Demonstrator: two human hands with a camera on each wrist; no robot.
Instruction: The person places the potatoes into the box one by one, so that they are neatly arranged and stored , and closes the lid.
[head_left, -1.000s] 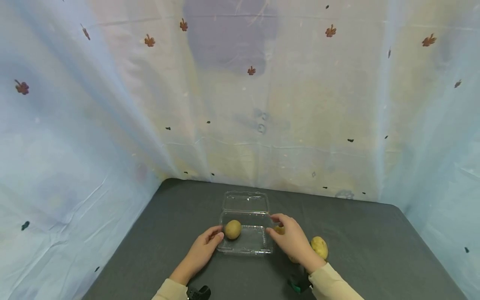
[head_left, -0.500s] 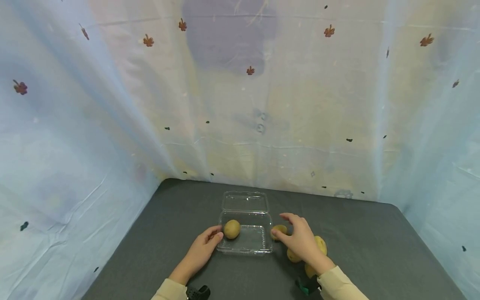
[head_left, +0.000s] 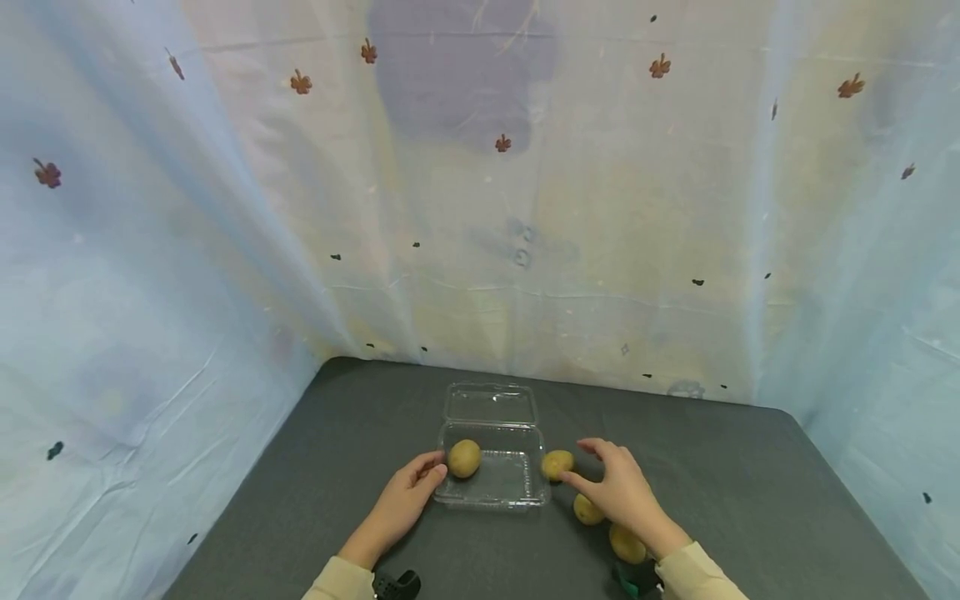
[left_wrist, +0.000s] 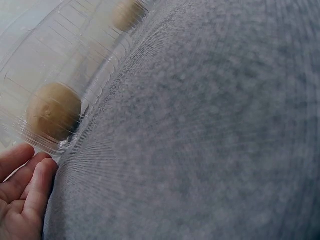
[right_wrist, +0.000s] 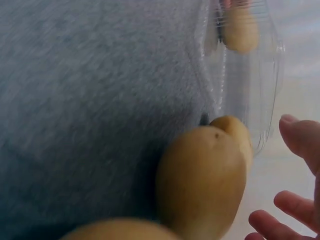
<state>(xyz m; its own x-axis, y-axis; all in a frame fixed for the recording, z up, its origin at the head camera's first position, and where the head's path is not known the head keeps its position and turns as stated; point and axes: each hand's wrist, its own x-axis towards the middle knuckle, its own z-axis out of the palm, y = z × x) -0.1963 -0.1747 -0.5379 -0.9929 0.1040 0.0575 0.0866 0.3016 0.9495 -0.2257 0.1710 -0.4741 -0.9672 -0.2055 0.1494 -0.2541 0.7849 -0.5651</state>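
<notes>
A clear plastic clamshell box (head_left: 491,504) lies with its lid (head_left: 491,403) folded back, and one potato (head_left: 464,458) is inside at the left. My left hand (head_left: 402,502) touches the box's left wall with its fingertips, also visible in the left wrist view as fingers (left_wrist: 37,192) right at the wall. Just outside the right wall sits another potato (head_left: 557,465). My right hand (head_left: 621,492) is beside it, thumb and fingers spread apart, holding nothing. Nearer the front, partly beneath the right hand and wrist in the head view, are a potato (head_left: 588,509) and a bigger one (head_left: 627,543).
The dark grey tabletop (head_left: 360,433) is bounded at the back and sides by a pale printed curtain (head_left: 585,208). Dark bands (head_left: 397,586) circle the wrists below cream sleeves (head_left: 341,579).
My right hand has drawn back rightward from the box's right wall, uncovering the potato beside it. The left hand, the box and the potato inside stay put.
</notes>
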